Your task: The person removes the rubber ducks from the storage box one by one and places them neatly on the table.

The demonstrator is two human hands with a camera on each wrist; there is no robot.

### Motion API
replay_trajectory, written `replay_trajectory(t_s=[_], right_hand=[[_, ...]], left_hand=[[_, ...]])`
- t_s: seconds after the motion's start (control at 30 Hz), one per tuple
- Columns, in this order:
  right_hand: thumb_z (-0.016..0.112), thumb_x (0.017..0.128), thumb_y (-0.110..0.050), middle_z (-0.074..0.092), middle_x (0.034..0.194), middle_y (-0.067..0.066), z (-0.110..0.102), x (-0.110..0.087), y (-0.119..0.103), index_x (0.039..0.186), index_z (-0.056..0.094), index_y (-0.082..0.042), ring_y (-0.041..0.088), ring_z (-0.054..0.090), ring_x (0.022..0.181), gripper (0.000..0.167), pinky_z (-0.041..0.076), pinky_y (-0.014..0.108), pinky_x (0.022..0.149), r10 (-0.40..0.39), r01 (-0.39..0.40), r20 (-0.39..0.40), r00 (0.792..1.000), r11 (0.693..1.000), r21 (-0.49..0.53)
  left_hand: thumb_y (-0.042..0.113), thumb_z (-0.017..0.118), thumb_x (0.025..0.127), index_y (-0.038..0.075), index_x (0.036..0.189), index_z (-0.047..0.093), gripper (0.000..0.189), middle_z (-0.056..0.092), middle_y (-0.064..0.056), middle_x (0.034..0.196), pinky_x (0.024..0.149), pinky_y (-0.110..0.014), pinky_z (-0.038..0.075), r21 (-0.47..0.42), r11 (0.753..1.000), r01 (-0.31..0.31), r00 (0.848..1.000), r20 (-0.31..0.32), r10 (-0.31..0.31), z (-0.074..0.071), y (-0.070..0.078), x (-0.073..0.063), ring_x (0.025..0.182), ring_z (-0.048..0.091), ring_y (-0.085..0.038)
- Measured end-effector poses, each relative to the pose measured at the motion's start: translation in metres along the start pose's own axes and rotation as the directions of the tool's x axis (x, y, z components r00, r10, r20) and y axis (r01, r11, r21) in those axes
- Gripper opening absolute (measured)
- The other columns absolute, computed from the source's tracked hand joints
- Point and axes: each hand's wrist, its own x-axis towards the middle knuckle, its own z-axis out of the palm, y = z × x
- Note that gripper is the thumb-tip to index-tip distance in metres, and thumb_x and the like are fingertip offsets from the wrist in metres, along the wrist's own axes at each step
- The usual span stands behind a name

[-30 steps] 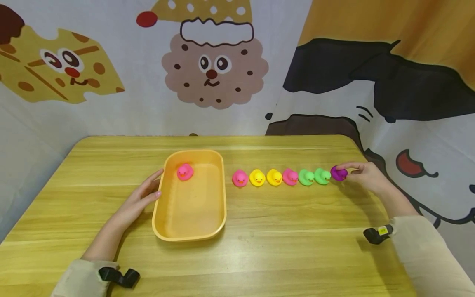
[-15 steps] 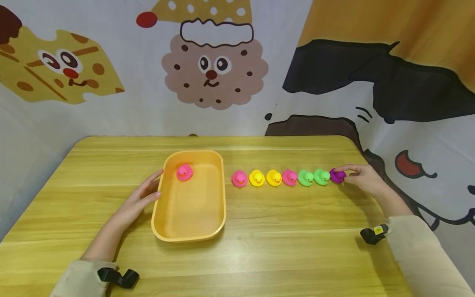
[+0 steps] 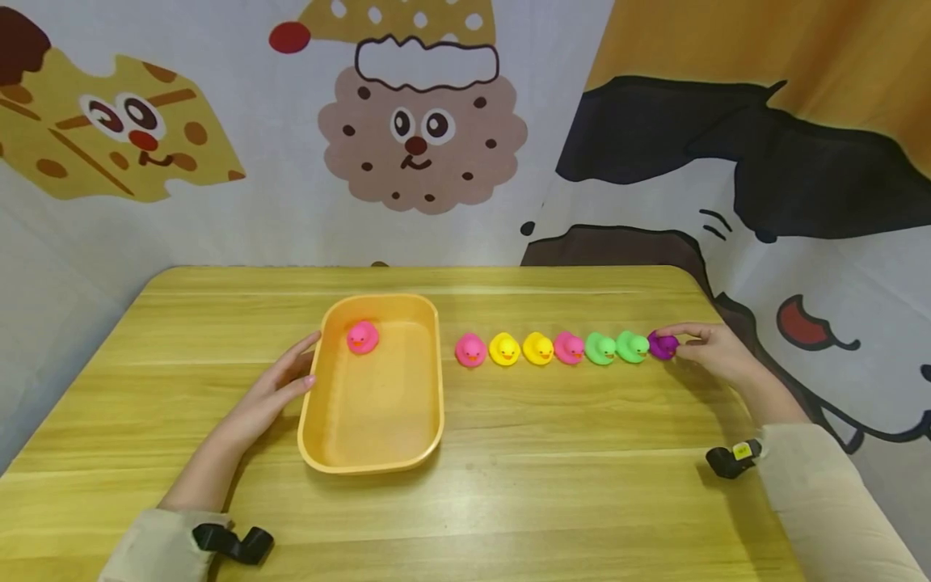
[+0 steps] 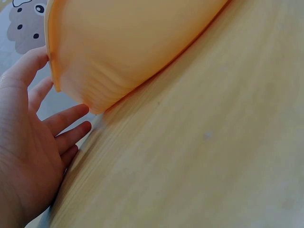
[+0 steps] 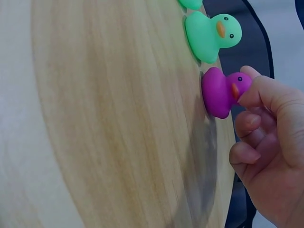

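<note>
My right hand (image 3: 709, 349) pinches a purple rubber duck (image 5: 218, 92) between thumb and forefinger, at the right end of a row of ducks on the table. Beside it sits a green duck (image 5: 209, 35), then another green duck (image 3: 600, 348). Leftward follow a pink duck (image 3: 570, 348), two yellow ducks (image 3: 538, 348) and a pink duck (image 3: 471, 350). My left hand (image 3: 265, 396) rests against the left side of an orange-yellow plastic tray (image 3: 311, 453), its fingers spread and extended. In the left wrist view, fingertips touch the tray's rim and wall. A pink duck (image 3: 362, 337) lies inside the tray, towards the back left.
The wooden table (image 3: 524, 501) carries the tray and the row. Its far edge meets a cartoon-printed cloth (image 3: 436, 234). Black wrist cameras sit on both sleeves, one on the left (image 3: 233, 544) and one on the right (image 3: 733, 459).
My right hand has lowered the purple duck slightly and brought it left, close to the last green duck. Over the last half second it stays there. My left hand and the tray have not moved.
</note>
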Motion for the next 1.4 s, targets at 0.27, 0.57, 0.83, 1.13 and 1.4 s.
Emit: replay_trajectory(t_s=[0.27, 0.57, 0.83, 1.13, 1.4], right_hand=[[0.065, 0.088, -0.007, 0.064, 0.108, 0.002, -0.002, -0.003, -0.004, 0.126, 0.059, 0.000, 0.020, 0.054, 0.065, 0.039, 0.045, 0.031, 0.056, 0.005, -0.005, -0.027, 1.000, 1.000, -0.011], [0.066, 0.088, -0.008, 0.061, 0.099, -0.022, -0.005, -0.006, -0.026, 0.126, 0.060, -0.001, 0.017, 0.048, 0.071, 0.039, 0.039, 0.026, 0.059, -0.063, 0.054, -0.123, 0.990, 0.996, -0.072], [0.067, 0.089, -0.007, 0.063, 0.097, -0.018, 0.006, -0.008, -0.058, 0.120, 0.064, -0.002, 0.014, 0.048, 0.071, 0.032, 0.037, 0.027, 0.056, -0.170, 0.160, -0.180, 0.969, 0.985, -0.071], [0.072, 0.084, -0.002, 0.065, 0.083, -0.010, 0.029, -0.012, -0.100, 0.110, 0.069, -0.004, 0.015, 0.047, 0.061, 0.026, 0.037, 0.026, 0.042, -0.254, 0.264, -0.238, 0.937, 0.964, 0.012], [0.075, 0.082, -0.004, 0.054, 0.066, 0.005, 0.051, -0.016, -0.134, 0.105, 0.070, -0.004, 0.014, 0.041, 0.050, 0.024, 0.033, 0.027, 0.037, -0.309, 0.325, -0.245, 0.919, 0.946, 0.024]], left_hand=[[0.010, 0.046, 0.101, 0.021, 0.154, 0.022, 0.059, 0.036, -0.026, 0.145, 0.094, -0.018, 0.035, 0.010, 1.000, 0.008, 1.000, -0.005, -0.008, 0.000, -0.001, -0.001, 0.129, 0.037, -0.026], [0.009, 0.046, 0.101, 0.019, 0.154, 0.022, 0.059, 0.036, -0.026, 0.144, 0.094, -0.017, 0.035, 0.007, 1.000, -0.001, 1.000, -0.007, 0.001, 0.001, -0.003, 0.000, 0.129, 0.037, -0.024], [0.010, 0.046, 0.101, 0.019, 0.154, 0.022, 0.059, 0.035, -0.027, 0.145, 0.093, -0.018, 0.035, 0.008, 1.000, 0.005, 1.000, -0.003, -0.005, 0.000, -0.002, 0.000, 0.130, 0.032, -0.041], [0.009, 0.046, 0.101, 0.019, 0.154, 0.023, 0.059, 0.035, -0.026, 0.145, 0.094, -0.017, 0.035, 0.006, 1.000, 0.002, 1.000, -0.005, -0.002, 0.000, -0.002, 0.000, 0.130, 0.036, -0.030], [0.009, 0.046, 0.101, 0.018, 0.154, 0.022, 0.059, 0.035, -0.027, 0.145, 0.094, -0.017, 0.036, 0.001, 1.000, -0.003, 1.000, -0.003, 0.003, -0.001, -0.003, 0.001, 0.127, 0.039, -0.016]])
